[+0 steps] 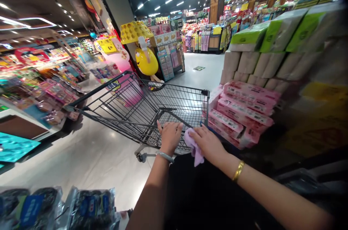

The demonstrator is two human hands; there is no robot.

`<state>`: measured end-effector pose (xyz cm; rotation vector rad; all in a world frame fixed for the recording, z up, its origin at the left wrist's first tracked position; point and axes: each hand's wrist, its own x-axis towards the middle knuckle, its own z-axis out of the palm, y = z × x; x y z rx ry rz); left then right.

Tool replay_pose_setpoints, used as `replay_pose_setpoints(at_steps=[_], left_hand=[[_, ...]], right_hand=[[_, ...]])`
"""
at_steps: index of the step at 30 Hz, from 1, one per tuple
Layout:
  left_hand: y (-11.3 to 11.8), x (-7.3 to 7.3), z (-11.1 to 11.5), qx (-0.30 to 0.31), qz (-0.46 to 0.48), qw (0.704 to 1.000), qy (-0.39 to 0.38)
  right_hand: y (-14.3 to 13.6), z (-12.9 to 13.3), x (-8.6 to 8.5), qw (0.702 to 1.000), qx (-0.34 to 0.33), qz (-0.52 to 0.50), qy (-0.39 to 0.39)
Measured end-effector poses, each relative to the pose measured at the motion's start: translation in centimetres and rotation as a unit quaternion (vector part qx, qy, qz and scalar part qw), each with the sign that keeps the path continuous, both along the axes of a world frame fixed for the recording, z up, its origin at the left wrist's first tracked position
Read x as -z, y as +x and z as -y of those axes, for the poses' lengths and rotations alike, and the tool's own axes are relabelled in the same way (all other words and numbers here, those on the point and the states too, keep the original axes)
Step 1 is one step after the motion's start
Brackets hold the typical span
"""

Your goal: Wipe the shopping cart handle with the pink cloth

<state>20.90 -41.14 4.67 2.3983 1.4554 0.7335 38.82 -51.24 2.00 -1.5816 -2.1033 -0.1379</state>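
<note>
Your right hand (211, 147) clasps a purple cloth (193, 146) at the shopping cart's (163, 109) near side; your left hand (170, 136) is beside it, its grip unclear; shifting the cloth likely calls for a steady hold.

A dark wire-mesh shopping cart (187, 88) stands upright on its wheels on the pale, glossy floor (108, 161), its open basket widening toward the left and showing a grid of thin bars with a thicker frame inside. The small lilac cloth (196, 150), soft and crumpled, is bunched at its upper part beside the near edge of the cart, while its lower part hangs loosely downward in folds, tapering toward an uneven lower end.
</note>
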Motion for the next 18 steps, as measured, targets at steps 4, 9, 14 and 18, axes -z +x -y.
replay_pose_setpoints(at_steps=[4,9,14,18], left_hand=[[1.0,0.4,2.9,0.028,-0.017,0.999,0.027],[1.6,1.2,5.1,0.034,-0.001,0.999,0.035],[1.8,0.6,5.4,0.013,-0.029,0.998,0.049],[3.6,1.0,7.2,0.055,-0.023,0.996,0.069]], right_hand=[[1.7,0.1,2.0,0.992,-0.047,-0.112,0.032],[4.1,-0.4,2.3,0.983,-0.009,-0.175,0.051],[5.2,-1.8,1.5,0.992,-0.037,-0.116,0.022],[5.0,-3.0,2.7,0.985,0.007,-0.171,0.033]])
